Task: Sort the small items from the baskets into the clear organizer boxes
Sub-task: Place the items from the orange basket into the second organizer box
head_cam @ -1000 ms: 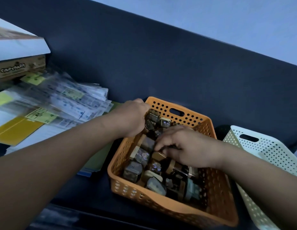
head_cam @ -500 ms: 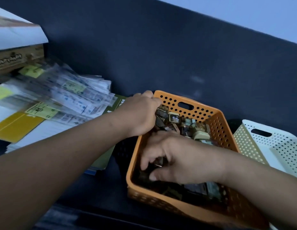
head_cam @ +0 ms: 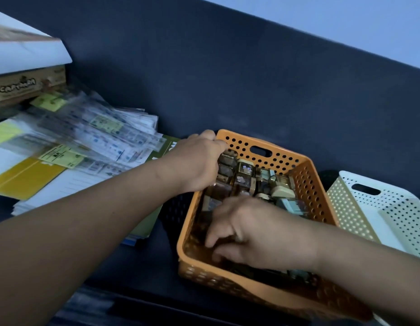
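Note:
An orange perforated basket [head_cam: 310, 182] sits on the dark blue surface, tipped so its far end is raised. Several small boxy items [head_cam: 245, 171] in brown, cream and teal lie heaped at its far end. My left hand [head_cam: 199, 163] is curled over the basket's far-left corner, its fingers closed around the rim and the items there. Inside the near half of the basket, my right hand [head_cam: 258, 234] has its fingers bent down onto dark items; what it grips is hidden.
A white perforated basket [head_cam: 359, 208] stands just right of the orange one. A fanned pile of clear-sleeved papers [head_cam: 91, 137] and yellow sheets [head_cam: 23, 177] lies at the left, under a cardboard box [head_cam: 28, 85]. A dark padded backrest [head_cam: 227, 78] rises behind.
The orange basket has tipped up at its far end and the items slid together there. My right hand moved from the middle of the basket down to its near half.

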`<state>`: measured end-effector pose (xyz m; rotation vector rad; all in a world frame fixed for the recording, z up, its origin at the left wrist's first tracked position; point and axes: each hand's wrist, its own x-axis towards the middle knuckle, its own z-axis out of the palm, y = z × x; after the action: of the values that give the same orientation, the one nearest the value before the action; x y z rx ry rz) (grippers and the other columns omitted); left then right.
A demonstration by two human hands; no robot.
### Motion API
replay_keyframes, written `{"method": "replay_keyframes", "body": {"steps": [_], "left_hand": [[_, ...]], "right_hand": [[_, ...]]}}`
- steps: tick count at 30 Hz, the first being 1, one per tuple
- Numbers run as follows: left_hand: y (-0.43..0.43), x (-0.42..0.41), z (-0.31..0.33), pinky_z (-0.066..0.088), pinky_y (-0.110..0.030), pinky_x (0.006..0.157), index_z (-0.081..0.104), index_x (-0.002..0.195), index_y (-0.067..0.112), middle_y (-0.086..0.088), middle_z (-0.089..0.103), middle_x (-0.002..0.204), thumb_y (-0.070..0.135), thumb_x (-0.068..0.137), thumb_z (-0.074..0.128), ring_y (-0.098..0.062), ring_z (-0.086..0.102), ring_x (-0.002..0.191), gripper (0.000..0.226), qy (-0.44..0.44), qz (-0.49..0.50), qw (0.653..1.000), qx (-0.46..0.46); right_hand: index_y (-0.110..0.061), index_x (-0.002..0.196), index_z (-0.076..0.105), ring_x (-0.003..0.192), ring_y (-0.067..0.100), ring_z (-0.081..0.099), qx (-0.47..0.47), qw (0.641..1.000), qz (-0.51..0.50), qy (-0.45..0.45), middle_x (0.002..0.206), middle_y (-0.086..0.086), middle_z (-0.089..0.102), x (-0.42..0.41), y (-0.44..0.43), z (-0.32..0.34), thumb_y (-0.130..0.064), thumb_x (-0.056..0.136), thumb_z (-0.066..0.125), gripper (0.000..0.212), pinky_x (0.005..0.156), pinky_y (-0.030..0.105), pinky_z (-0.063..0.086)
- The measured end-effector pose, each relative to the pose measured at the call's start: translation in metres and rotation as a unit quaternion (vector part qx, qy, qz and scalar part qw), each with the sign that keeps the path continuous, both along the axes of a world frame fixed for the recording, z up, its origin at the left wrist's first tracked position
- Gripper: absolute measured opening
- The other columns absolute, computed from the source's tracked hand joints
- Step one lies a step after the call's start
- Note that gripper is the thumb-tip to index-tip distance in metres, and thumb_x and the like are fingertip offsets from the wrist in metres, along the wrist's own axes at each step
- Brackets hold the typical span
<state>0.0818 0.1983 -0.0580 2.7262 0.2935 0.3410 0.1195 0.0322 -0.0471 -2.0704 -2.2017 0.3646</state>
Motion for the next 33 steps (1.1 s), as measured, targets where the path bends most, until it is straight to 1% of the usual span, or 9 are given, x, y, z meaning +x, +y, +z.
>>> {"method": "replay_keyframes", "body": {"steps": [2, 6, 10, 18, 21, 25, 29, 30, 33], "left_hand": [[-0.001, 0.0, 0.0, 0.04, -0.038, 0.096, 0.043, 0.141, 0.02, -0.006, 0.045, 0.126, 0.006, 0.089, 0.041, -0.028, 0.044, 0.116, 0.054, 0.002, -0.001, 1.0, -0.003], [-0.002, 0.0, 0.001, 0.041, -0.039, 0.096, 0.042, 0.141, 0.022, -0.004, 0.043, 0.127, 0.007, 0.09, 0.039, -0.027, 0.044, 0.116, 0.054, 0.002, 0.007, 1.0, -0.006], [-0.003, -0.001, 0.001, 0.042, -0.037, 0.092, 0.045, 0.139, 0.021, -0.004, 0.045, 0.124, 0.006, 0.09, 0.04, -0.025, 0.045, 0.112, 0.051, -0.002, 0.005, 1.0, -0.001], [-0.001, 0.0, 0.0, 0.041, -0.036, 0.096, 0.044, 0.14, 0.023, -0.001, 0.041, 0.133, 0.002, 0.089, 0.039, -0.024, 0.042, 0.12, 0.055, -0.005, 0.008, 1.0, -0.023], [-0.002, 0.0, 0.0, 0.04, -0.036, 0.098, 0.045, 0.14, 0.022, 0.0, 0.04, 0.135, 0.002, 0.091, 0.038, -0.022, 0.041, 0.121, 0.053, -0.006, 0.008, 1.0, -0.027], [-0.002, -0.001, -0.001, 0.04, -0.038, 0.1, 0.045, 0.14, 0.022, 0.0, 0.041, 0.135, 0.004, 0.092, 0.039, -0.022, 0.041, 0.122, 0.052, -0.003, 0.008, 1.0, -0.03], [-0.003, -0.003, 0.0, 0.038, -0.037, 0.101, 0.046, 0.139, 0.021, -0.002, 0.042, 0.135, 0.006, 0.092, 0.042, -0.023, 0.041, 0.123, 0.05, -0.002, 0.006, 1.0, -0.025], [-0.003, -0.004, 0.001, 0.038, -0.036, 0.102, 0.046, 0.139, 0.02, -0.003, 0.044, 0.135, 0.007, 0.092, 0.043, -0.023, 0.041, 0.123, 0.049, -0.005, 0.005, 1.0, -0.027], [-0.003, -0.005, 0.004, 0.037, -0.036, 0.103, 0.048, 0.137, 0.02, -0.004, 0.048, 0.133, 0.011, 0.094, 0.045, -0.022, 0.041, 0.123, 0.044, -0.019, 0.005, 0.999, -0.03]], "right_hand": [[-0.024, 0.105, 0.073, 0.094, -0.005, 0.048, -0.019, 1.0, -0.01, 0.007, 0.099, -0.011, 0.067, -0.003, 0.0, -0.002, -0.03, 0.083, 0.073, 0.023, 0.09, 0.017, 0.037], [-0.03, 0.118, 0.066, 0.111, 0.008, 0.045, -0.076, 0.994, -0.049, -0.063, 0.111, -0.014, 0.061, -0.009, -0.001, 0.006, -0.045, 0.085, 0.066, 0.037, 0.103, 0.035, 0.031], [-0.032, 0.119, 0.063, 0.108, 0.015, 0.037, -0.141, 0.98, -0.072, -0.118, 0.108, -0.006, 0.063, -0.013, -0.004, 0.0, -0.037, 0.089, 0.062, 0.031, 0.1, 0.04, 0.029], [-0.023, 0.114, 0.063, 0.127, 0.025, 0.036, -0.17, 0.981, -0.097, 0.012, 0.119, 0.0, 0.06, -0.013, 0.001, -0.01, -0.024, 0.09, 0.063, 0.024, 0.113, 0.043, 0.021], [-0.026, 0.115, 0.059, 0.115, 0.021, 0.046, -0.157, 0.981, -0.109, 0.015, 0.116, -0.001, 0.06, -0.013, 0.0, -0.012, -0.022, 0.091, 0.062, 0.025, 0.108, 0.04, 0.03], [-0.03, 0.098, 0.051, 0.098, 0.018, 0.052, -0.136, 0.98, -0.137, 0.048, 0.103, -0.003, 0.059, -0.014, -0.001, -0.012, -0.019, 0.09, 0.063, 0.018, 0.092, 0.035, 0.042], [-0.018, 0.105, 0.061, 0.082, 0.003, 0.061, -0.076, 0.967, -0.175, 0.167, 0.1, -0.009, 0.061, -0.007, -0.006, 0.0, -0.01, 0.089, 0.063, 0.018, 0.076, 0.027, 0.054], [-0.014, 0.104, 0.062, 0.074, 0.004, 0.062, -0.052, 0.959, -0.189, 0.207, 0.096, -0.007, 0.062, -0.004, -0.009, 0.004, -0.007, 0.089, 0.062, 0.017, 0.067, 0.026, 0.054], [-0.013, 0.098, 0.064, 0.069, 0.019, 0.062, 0.033, 0.939, -0.232, 0.25, 0.088, -0.002, 0.065, 0.006, -0.02, 0.017, -0.004, 0.09, 0.061, 0.013, 0.064, 0.038, 0.053]]}}
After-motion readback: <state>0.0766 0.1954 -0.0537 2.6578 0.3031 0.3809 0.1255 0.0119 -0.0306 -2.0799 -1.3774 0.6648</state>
